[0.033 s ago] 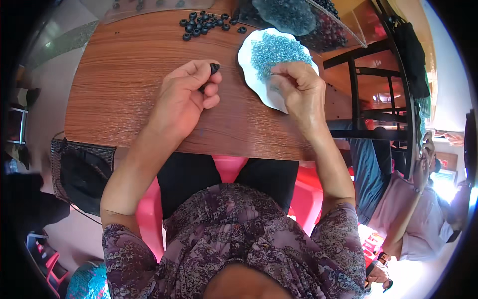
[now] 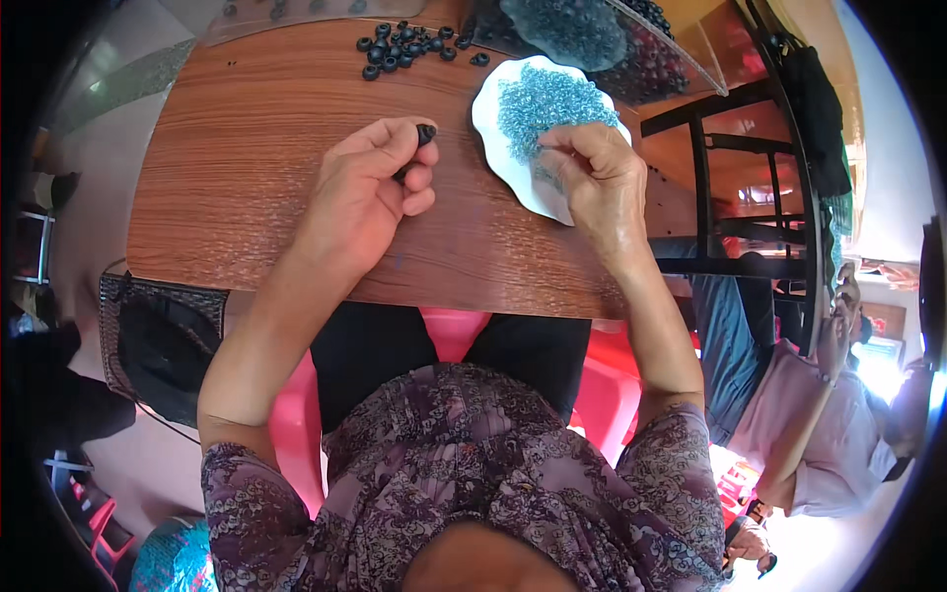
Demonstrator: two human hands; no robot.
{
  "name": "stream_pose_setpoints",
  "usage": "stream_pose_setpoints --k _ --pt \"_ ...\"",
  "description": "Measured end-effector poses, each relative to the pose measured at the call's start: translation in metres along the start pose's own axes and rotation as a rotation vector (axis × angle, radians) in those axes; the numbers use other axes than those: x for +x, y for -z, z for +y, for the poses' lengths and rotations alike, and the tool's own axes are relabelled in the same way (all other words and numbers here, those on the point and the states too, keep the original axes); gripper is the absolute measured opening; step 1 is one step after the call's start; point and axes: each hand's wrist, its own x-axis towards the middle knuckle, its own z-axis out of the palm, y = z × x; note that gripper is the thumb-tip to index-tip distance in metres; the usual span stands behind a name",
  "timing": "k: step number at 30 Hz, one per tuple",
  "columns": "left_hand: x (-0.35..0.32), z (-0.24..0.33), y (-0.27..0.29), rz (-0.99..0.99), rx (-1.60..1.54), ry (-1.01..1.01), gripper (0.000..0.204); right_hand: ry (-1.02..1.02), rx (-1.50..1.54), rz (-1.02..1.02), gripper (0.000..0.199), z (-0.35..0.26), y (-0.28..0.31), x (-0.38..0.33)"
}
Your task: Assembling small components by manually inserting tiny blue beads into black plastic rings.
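Note:
My left hand (image 2: 370,183) is closed above the wooden table, with a black round bead (image 2: 425,134) pinched between thumb and forefinger. Something dark also shows under its curled fingers, too hidden to name. To the right, a white wavy-edged plate (image 2: 485,104) carries a heap of tiny light-blue glassy beads (image 2: 552,104). Over the plate's near right part hangs my right hand (image 2: 597,178), thumb and forefinger pressed together beside the heap. What is in that pinch, if anything, is too small to make out.
Loose black beads (image 2: 404,44) lie near the table's far edge (image 2: 296,39). Behind the plate stands a clear container (image 2: 671,44) with more beads. A black metal frame (image 2: 730,138) rises at the right. Another person (image 2: 819,434) is at the far right.

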Motion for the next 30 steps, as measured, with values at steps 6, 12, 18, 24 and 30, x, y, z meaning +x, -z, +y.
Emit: stream_pose_setpoints --k 6,12,18,24,30 --pt "-0.003 0.0 0.0 -0.024 0.008 0.002 0.02 0.154 -0.222 -0.122 0.014 0.001 -0.006 0.003" --pt "-0.003 -0.001 0.001 -0.027 -0.008 0.011 0.019 0.241 -0.329 -0.141 0.015 -0.003 -0.014 0.006" --pt "-0.004 -0.001 0.001 -0.017 0.0 0.005 0.019 0.279 -0.318 -0.146 0.015 -0.005 -0.014 0.004" --pt "-0.006 -0.002 -0.002 -0.018 0.013 -0.003 0.02 0.338 -0.332 -0.155 0.015 -0.005 -0.011 0.0" --pt "-0.006 -0.002 -0.001 -0.009 0.01 0.009 0.02 0.389 -0.365 -0.184 0.017 -0.011 -0.007 -0.006"
